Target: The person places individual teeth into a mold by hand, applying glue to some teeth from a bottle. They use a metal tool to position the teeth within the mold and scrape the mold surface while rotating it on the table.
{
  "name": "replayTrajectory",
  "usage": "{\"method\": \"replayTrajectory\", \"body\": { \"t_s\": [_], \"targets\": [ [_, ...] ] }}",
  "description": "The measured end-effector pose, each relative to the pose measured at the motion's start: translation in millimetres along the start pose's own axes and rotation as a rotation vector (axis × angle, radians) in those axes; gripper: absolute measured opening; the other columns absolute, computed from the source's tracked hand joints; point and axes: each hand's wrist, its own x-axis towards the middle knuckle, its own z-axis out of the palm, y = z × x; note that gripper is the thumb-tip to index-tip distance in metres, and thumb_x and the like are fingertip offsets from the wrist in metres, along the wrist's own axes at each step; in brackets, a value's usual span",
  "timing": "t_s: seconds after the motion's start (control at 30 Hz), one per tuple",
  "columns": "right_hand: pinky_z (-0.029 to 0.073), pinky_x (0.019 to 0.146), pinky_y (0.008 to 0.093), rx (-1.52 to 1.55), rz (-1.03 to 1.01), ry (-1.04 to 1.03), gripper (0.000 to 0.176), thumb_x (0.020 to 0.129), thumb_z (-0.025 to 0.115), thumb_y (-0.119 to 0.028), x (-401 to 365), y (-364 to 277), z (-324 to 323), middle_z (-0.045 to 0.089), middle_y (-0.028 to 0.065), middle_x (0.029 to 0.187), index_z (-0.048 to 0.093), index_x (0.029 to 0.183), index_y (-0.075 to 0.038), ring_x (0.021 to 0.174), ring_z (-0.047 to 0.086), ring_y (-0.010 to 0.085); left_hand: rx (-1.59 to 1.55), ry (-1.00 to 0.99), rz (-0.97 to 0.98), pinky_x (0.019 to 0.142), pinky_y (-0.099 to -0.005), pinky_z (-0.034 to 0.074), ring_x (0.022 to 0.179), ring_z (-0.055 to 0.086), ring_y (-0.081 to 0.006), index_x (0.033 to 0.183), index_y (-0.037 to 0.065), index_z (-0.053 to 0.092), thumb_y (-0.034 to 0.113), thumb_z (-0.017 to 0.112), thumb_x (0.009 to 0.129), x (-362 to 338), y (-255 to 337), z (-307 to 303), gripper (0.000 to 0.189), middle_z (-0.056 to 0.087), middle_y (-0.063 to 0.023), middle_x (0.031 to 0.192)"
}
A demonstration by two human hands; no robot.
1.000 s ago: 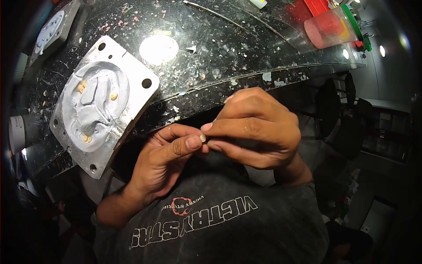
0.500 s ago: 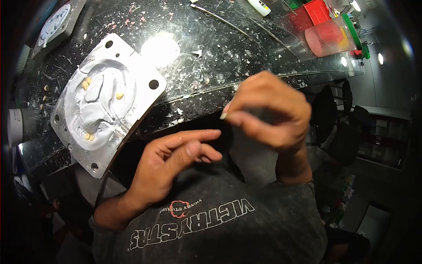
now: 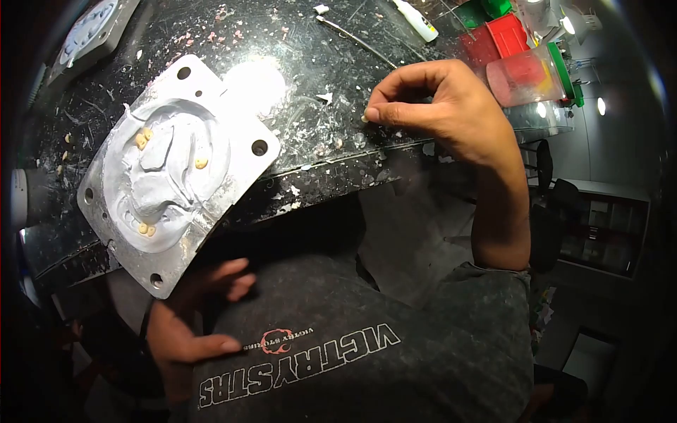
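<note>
A metal flask half (image 3: pixel 156 264) lies on the bench at the left, overhanging its front edge. Grey-white moulding material (image 3: pixel 149 201) fills it, with a few yellowish teeth (image 3: pixel 147 229) set in the hollow. Below the flask's lower corner is my left hand (image 3: pixel 187 321), partly in shadow, thumb and fingers apart and nothing visible between them. Over the bench to the right, my right hand (image 3: pixel 441 106) pinches thumb against fingertips. A tiny pale piece (image 3: pixel 365 118) shows at those tips, too small to name and close to the bench surface.
A second flask half (image 3: pixel 95 35) stands at the far left. Toward the back lie a thin metal tool (image 3: pixel 356 39) and a white tube (image 3: pixel 417 21). A green-lidded jar (image 3: pixel 525 76) and a red container (image 3: pixel 506 37) are at the right. White scraps litter the dark bench (image 3: pixel 310 70).
My right hand has moved up and away from my body, over the bench, still pinching the pale piece. My left hand has dropped down and left, below the flask.
</note>
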Motion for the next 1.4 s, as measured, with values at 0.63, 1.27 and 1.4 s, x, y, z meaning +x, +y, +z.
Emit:
{"method": "replayTrajectory", "body": {
  "t_s": [0.63,1.27,1.4],
  "targets": [
    [0.053,0.078,0.0262,-0.085,0.091,0.011,0.021,0.087,0.081,-0.021,10,-2,4,0.075,0.0040,0.084,0.079,0.093,-0.001,0.078,0.066,0.0090,0.270,0.317,0.954,0.068,-0.0269,0.037,0.078,0.053,-0.0155,0.106,0.011,0.065,0.046,0.063,0.098,-35,0,-57,0.036,0.053,0.0014,0.074],
    [0.050,0.073,0.0248,0.024,-0.326,0.140,0.011,0.086,0.080,-0.004,14,-60,45,0.075,0.0056,0.089,0.078,0.095,0.001,0.080,0.065,0.0088,1.015,0.698,0.699,0.121,-0.0501,0.036,0.147,0.038,-0.0387,0.162,-0.005,0.010,0.056,0.099,0.056,32,35,-20,0.152,0.027,-0.0282,0.162],
    [0.047,0.069,0.0272,-0.287,-0.778,0.194,0.015,0.077,0.080,0.005,37,-71,68,0.073,0.0075,0.083,0.077,0.092,0.001,0.075,0.063,0.0131,1.035,0.712,0.733,0.119,-0.0504,0.040,0.144,0.042,-0.0387,0.161,-0.006,0.005,0.052,0.097,0.063,35,29,-19,0.147,0.028,-0.0277,0.159]
  ]
}}
